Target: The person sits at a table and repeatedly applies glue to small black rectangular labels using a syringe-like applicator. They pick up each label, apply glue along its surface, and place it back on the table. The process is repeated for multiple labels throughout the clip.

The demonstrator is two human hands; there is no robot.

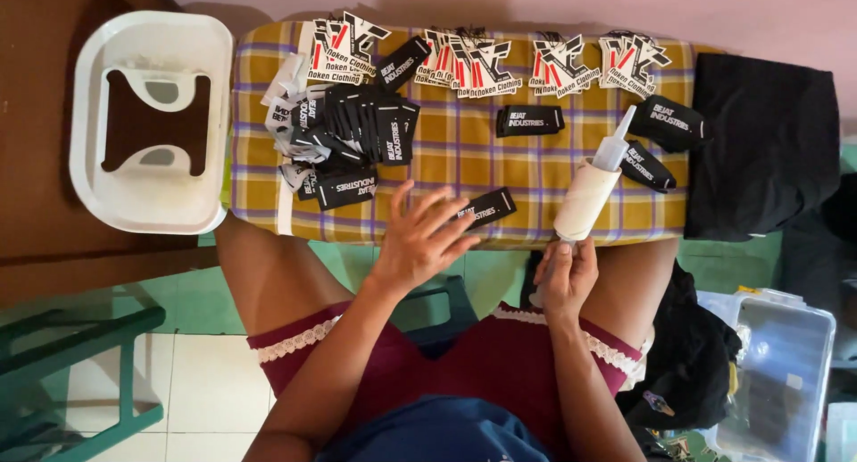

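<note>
Your left hand, fingers spread, presses a black label at centre frame; your right hand grips the glue bottle — squeezing early could smear the checked cloth.

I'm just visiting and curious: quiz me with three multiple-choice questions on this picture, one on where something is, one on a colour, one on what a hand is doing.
1. Where is the white plastic tub?
A. left of the checked cloth
B. on the person's lap
C. on the black cloth

2. What colour is the checked cloth mainly?
A. blue
B. mustard yellow
C. white

3. What is the right hand doing?
A. lying flat and empty
B. gripping the glue bottle
C. holding scissors

Answers: 1 A, the tub sits beside the cloth's left edge. 2 B, yellow with purple lines. 3 B, its fingers wrap the bottle's base, while the left hand touches a black label.
</note>
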